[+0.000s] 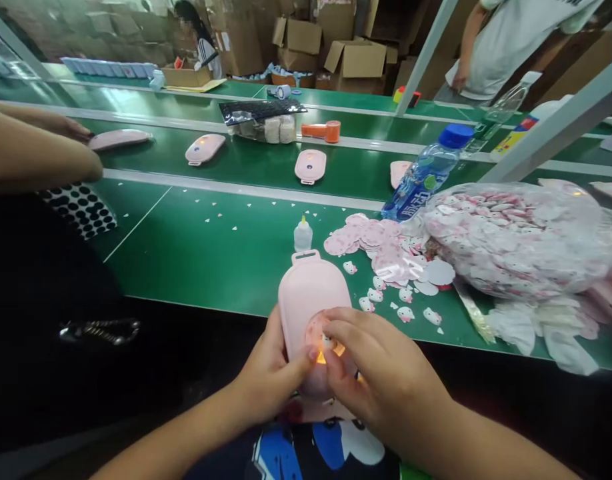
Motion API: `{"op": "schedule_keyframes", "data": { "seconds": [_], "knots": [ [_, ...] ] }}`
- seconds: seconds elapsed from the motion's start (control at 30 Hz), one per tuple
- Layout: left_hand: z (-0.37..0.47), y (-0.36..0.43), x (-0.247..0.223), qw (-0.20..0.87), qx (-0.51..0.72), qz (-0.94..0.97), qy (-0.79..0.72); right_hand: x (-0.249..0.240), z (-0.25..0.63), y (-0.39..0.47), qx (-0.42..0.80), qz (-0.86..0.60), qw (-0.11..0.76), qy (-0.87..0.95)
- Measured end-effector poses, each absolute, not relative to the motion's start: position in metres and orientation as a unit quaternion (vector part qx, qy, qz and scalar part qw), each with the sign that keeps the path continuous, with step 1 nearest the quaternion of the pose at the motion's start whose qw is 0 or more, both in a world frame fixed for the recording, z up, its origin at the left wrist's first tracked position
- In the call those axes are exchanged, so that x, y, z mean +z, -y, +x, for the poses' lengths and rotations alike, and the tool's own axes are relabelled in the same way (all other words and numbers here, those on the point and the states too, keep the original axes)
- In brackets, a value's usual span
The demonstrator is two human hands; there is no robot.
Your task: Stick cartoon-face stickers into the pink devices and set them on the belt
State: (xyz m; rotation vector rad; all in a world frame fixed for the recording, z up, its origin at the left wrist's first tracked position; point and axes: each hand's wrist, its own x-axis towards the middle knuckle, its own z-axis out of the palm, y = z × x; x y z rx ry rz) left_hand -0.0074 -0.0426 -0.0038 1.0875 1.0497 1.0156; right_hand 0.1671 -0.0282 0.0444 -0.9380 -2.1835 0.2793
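A pink oval plastic case (311,287) with a loop at its far end is held over my lap at the table edge. My left hand (271,373) grips its left side, thumb lying on the face. With bent fingers, my right hand (371,360) pinches a small white cat-head piece (328,341) against a round pink patterned disc (313,327) on the case. Orange light glows beneath the fingertips. Beyond the case stands a small dropper bottle (303,237) with a yellow tip. Loose cat-head pieces (405,314) and a pile of pink discs (361,237) lie to the right.
A clear bag of cat-head pieces (516,233) and a blue-capped drink bottle (426,173) stand at right. More pink cases (311,165) lie on the green strip beyond a pale rail. A co-worker's arm (36,143) reaches in from the left. A slanted post (556,113) crosses the right.
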Motion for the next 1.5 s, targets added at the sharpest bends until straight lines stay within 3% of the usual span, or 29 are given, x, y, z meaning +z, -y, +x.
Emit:
{"op": "schedule_keyframes", "data": {
  "seconds": [0.3, 0.8, 1.5],
  "knots": [
    [-0.011, 0.050, -0.018, 0.664, 0.480, 0.437, -0.372, 0.043, 0.171, 0.033, 0.122, -0.385, 0.314, 0.859],
    [-0.012, 0.051, -0.016, 0.668, 0.467, 0.442, -0.376, 0.044, 0.171, 0.035, 0.092, -0.415, 0.322, 0.846],
    [-0.006, 0.048, -0.013, 0.681, 0.482, 0.377, -0.402, 0.040, 0.173, 0.037, 0.156, -0.404, 0.332, 0.838]
  ]
}}
